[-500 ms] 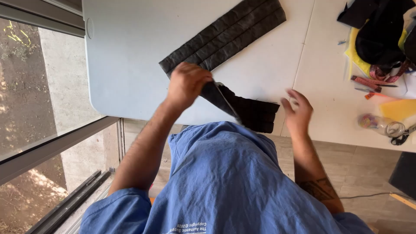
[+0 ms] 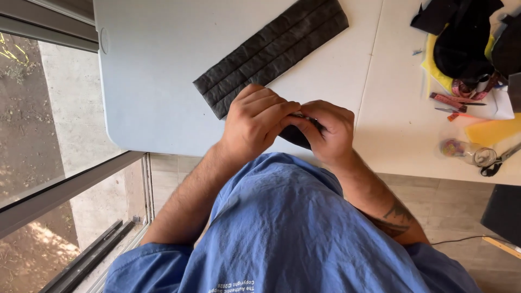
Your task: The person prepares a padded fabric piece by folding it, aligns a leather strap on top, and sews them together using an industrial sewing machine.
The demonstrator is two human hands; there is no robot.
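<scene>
The left hand [image 2: 255,122] and the right hand [image 2: 325,130] were closed together over a small dark piece of fabric [image 2: 297,135], fingers curled tight around it at the near edge of the white table [image 2: 163,65], apparently so both hands could pinch or fold it close to the body. Just beyond them lay a long black quilted strip [image 2: 271,51], set diagonally and flat on the tabletop within easy reach. Well apart to the right sat a heap of black and yellow cloth [image 2: 461,43] and scissors [image 2: 496,163].
</scene>
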